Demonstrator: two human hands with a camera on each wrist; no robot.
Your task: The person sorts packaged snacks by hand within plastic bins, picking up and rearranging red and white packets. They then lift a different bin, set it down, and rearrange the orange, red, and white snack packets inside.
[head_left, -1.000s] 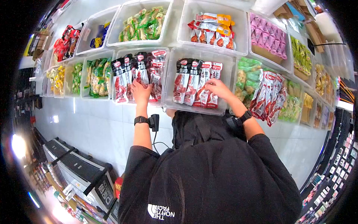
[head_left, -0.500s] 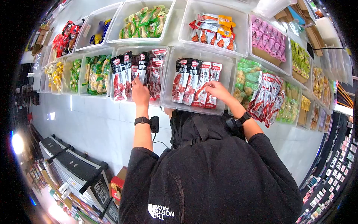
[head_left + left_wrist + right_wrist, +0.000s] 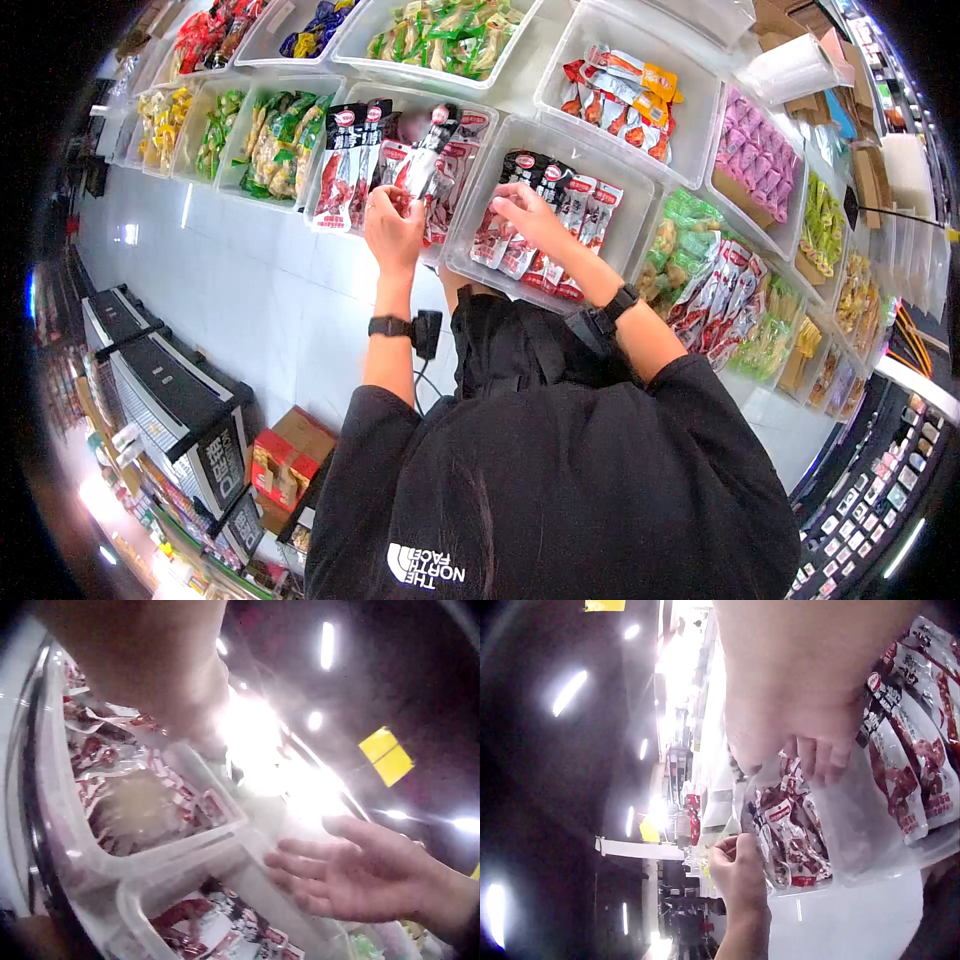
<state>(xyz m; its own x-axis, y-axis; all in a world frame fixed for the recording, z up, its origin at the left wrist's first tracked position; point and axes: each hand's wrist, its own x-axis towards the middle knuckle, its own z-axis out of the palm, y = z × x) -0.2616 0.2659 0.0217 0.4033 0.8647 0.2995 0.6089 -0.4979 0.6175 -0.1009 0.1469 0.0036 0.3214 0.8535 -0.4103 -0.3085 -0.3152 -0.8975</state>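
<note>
My left hand (image 3: 395, 235) pinches the lower end of a black-topped snack packet (image 3: 432, 145), which slants up over the left clear bin (image 3: 325, 205). Similar packets with black and red-and-white tops lie in that bin. In the right wrist view, the left hand (image 3: 741, 874) has thumb and forefinger together. My right hand (image 3: 530, 215) hovers at the left part of the right clear bin (image 3: 625, 160), above its row of meat snack packets (image 3: 575, 215). The left wrist view shows the right hand (image 3: 360, 874) with fingers extended and nothing in it.
More clear bins surround these two. One behind holds orange-and-red packets (image 3: 620, 105), another pink packets (image 3: 755, 150). Red-and-white packets (image 3: 715, 300) overlap green bags (image 3: 685, 235) at the right. A red cardboard box (image 3: 285, 465) stands on the floor at lower left.
My left hand has drawn a black-topped packet up out of its row. The right hand has moved left from the red-and-white packets. The head view has turned.
</note>
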